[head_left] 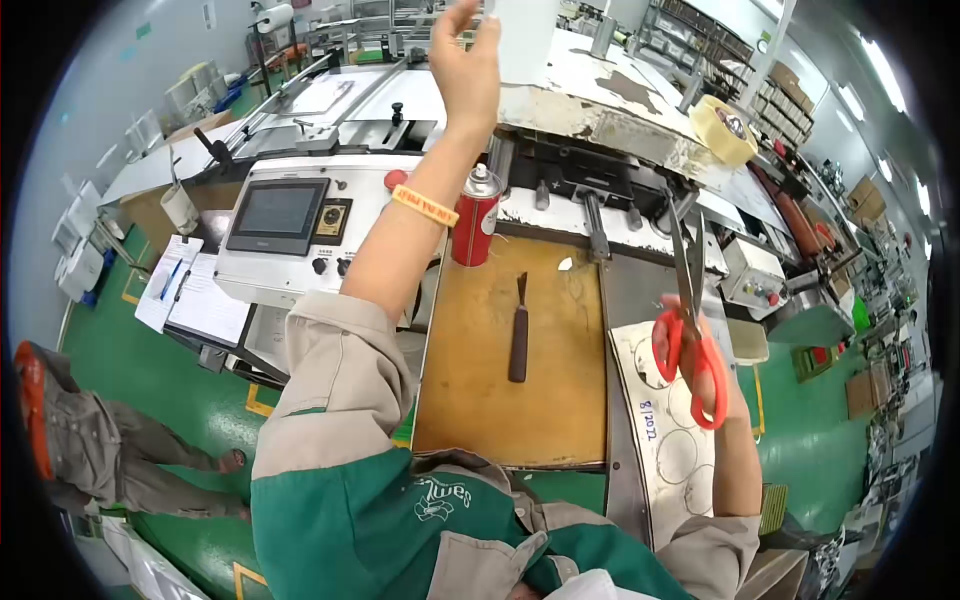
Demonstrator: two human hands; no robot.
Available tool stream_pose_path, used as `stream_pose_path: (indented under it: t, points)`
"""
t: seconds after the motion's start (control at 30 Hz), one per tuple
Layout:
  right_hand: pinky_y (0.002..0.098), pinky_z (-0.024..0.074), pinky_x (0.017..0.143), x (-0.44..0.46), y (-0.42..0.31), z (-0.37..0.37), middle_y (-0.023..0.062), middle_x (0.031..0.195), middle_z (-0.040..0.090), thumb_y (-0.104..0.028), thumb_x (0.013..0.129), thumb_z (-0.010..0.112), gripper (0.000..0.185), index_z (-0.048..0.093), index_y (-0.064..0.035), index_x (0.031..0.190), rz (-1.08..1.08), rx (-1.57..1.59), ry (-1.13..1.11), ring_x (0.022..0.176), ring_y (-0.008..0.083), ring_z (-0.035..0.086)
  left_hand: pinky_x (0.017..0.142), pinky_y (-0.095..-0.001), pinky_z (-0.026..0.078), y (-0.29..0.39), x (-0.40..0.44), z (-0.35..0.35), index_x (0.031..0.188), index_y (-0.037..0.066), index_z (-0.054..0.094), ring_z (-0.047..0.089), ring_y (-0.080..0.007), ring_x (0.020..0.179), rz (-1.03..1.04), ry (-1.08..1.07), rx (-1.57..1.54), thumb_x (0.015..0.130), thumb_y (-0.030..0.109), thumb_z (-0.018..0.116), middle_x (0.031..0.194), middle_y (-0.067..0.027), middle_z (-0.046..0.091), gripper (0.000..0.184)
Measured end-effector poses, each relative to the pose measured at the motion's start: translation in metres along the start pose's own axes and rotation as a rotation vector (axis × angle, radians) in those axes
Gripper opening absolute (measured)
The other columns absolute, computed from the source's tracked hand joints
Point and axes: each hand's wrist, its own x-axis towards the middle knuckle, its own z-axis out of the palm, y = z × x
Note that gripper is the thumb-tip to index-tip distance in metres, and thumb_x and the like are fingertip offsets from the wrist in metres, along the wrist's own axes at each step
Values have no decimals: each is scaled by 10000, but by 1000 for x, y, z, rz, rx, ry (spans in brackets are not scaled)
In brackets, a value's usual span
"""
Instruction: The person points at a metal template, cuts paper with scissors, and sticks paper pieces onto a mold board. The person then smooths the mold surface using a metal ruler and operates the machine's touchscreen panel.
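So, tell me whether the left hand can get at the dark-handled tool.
Probably yes: the left hand is raised beyond it, but the dark-handled tool lies uncovered on the brown board, with the red spray can off to one side.

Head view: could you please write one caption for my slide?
Right hand holding red-handled scissors, left hand raised beyond a red spray can.

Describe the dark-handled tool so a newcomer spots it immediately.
Find the large yellow-brown board before the person's chest. Near its middle lies a slim tool with a dark brown grip, its narrow tip pointing away from the person. Unlike the red metal spray can standing upright by the far left corner, it lies flat.
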Motion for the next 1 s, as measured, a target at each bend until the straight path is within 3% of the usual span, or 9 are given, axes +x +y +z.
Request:
stream_pose_path:
  t: [0.07, 0.13, 0.2, 0.27, 0.33, 0.43, 0.57, 0.83, 1.0]
  points:
    - [224, 399, 720, 68, -9, 9, 22, 981, 485, -233, 964, 444, 479, 333, -67, 1399, -19, 118, -38, 807, 99, 442, 921, -316, 407, -20, 46, -11, 1160, -11, 540, 517, -165, 1052, -304, 161, -77, 802, 211, 699, 1144, -100, 551, 450]
    - [238, 416, 744, 130, -7, 18, 33, 1003, 481, -247, 964, 426, 489, 316, -75, 1408, -142, 57, -104, 816, 98, 441, 968, -353, 360, -51, 79, -19, 1173, -57, 503, 474, -214, 1076, -557, -25, -165, 799, 250, 705, 1224, -154, 477, 525]
    - [249, 424, 759, 185, -9, 31, 30, 991, 479, -316, 977, 446, 506, 320, -84, 1408, -305, -19, -215, 823, 96, 440, 956, -362, 367, -34, 87, -15, 1129, -49, 544, 464, -226, 1088, -732, -156, -264, 792, 271, 724, 1124, -168, 537, 498]
    - [239, 420, 743, 231, -11, 45, 19, 958, 479, -378, 985, 443, 520, 329, -95, 1407, -309, -1, -216, 798, 92, 443, 802, -324, 445, -51, 99, -12, 1096, -24, 576, 540, -198, 951, -791, -201, -257, 782, 246, 749, 1016, -155, 598, 449]
    - [233, 415, 720, 269, -11, 56, 10, 935, 477, -424, 987, 433, 540, 337, -92, 1403, -292, 71, -204, 775, 87, 438, 957, -328, 351, -67, 110, -14, 1160, 14, 555, 520, -183, 1121, -797, -317, -191, 788, 280, 757, 1095, -98, 617, 501]
    - [224, 416, 687, 315, -10, 73, 5, 900, 470, -471, 980, 427, 581, 358, -55, 1379, -388, 95, -205, 749, 81, 446, 605, -217, 471, -70, 104, -11, 1066, 27, 578, 646, -132, 773, -726, -114, -331, 776, 73, 757, 886, -26, 664, 343]
    - [210, 425, 618, 352, -28, 98, 3, 855, 481, -505, 962, 445, 610, 376, -48, 1360, -481, 311, -195, 697, 75, 459, 618, -241, 535, -56, 98, -11, 917, 31, 590, 666, -153, 728, -601, -75, -281, 756, 33, 762, 822, -60, 662, 236]
    - [203, 412, 567, 369, -73, 124, 15, 814, 490, -507, 963, 445, 543, 449, -61, 1273, -577, 439, -159, 670, 73, 460, 617, -295, 550, -36, 93, -17, 936, 5, 571, 668, -209, 744, -664, -70, -328, 764, -1, 743, 843, -117, 651, 243]
    - [224, 421, 535, 371, -109, 122, 27, 775, 509, -629, 897, 465, 668, 463, -23, 1177, -507, 499, -103, 650, 97, 485, 640, -291, 548, -25, 85, -24, 944, 5, 579, 646, -183, 719, -746, -145, -305, 763, 19, 750, 842, -105, 651, 249]
